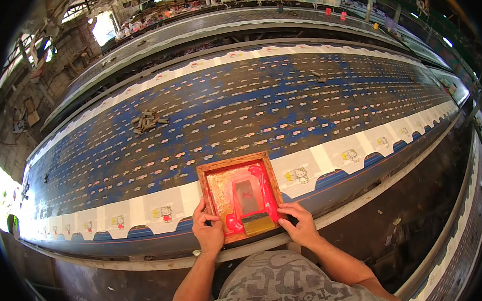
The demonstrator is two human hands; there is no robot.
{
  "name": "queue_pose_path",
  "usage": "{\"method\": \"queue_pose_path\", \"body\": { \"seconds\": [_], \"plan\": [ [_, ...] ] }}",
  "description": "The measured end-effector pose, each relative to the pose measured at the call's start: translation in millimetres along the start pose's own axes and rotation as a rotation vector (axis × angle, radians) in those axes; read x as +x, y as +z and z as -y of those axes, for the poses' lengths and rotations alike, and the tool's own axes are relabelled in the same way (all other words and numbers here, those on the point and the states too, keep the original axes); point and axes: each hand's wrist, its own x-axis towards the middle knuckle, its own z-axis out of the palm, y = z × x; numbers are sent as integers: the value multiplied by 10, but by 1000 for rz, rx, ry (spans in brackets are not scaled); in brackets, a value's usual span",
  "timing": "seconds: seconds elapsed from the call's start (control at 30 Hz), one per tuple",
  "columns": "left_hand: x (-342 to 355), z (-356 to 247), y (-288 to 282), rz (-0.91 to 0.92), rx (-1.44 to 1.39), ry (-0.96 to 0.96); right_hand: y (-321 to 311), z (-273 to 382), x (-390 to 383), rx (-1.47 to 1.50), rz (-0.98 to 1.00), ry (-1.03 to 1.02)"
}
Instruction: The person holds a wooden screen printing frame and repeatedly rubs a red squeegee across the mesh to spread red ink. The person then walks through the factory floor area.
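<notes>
My left fingers (208, 218) and right fingers (292, 208) grip the red-inked wooden-framed screen (248, 195); red-yellow prints (166, 213) left of it look done, red-less prints (301, 175) right unfinished.

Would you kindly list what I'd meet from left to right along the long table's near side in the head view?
Figure print with red clothing, left hand, wooden-framed screen, right hand, farther-right figure print without red.

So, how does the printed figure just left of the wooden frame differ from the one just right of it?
The left figure shows red clothing; the right figure shows none. The left figure also sits lower in the picture than the right figure. Both flank the wooden frame and include some yellow.
</notes>
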Motion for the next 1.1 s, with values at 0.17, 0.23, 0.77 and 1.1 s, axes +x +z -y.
{"method": "queue_pose_path", "body": {
  "seconds": [0.17, 0.23, 0.77, 1.1],
  "plan": [
    [-203, -75, 869, -11, -24, -21, -746, -327, 23, -59, -24, -97],
    [-284, -78, 1217, -17, -49, -57, -1055, -448, 27, -71, -30, -107],
    [-427, -112, 2001, -43, -236, -314, -2083, -811, 170, -78, 60, -201],
    [-473, -107, 2044, -30, -251, -331, -1935, -465, 316, -284, 295, -501]
  ]
}}
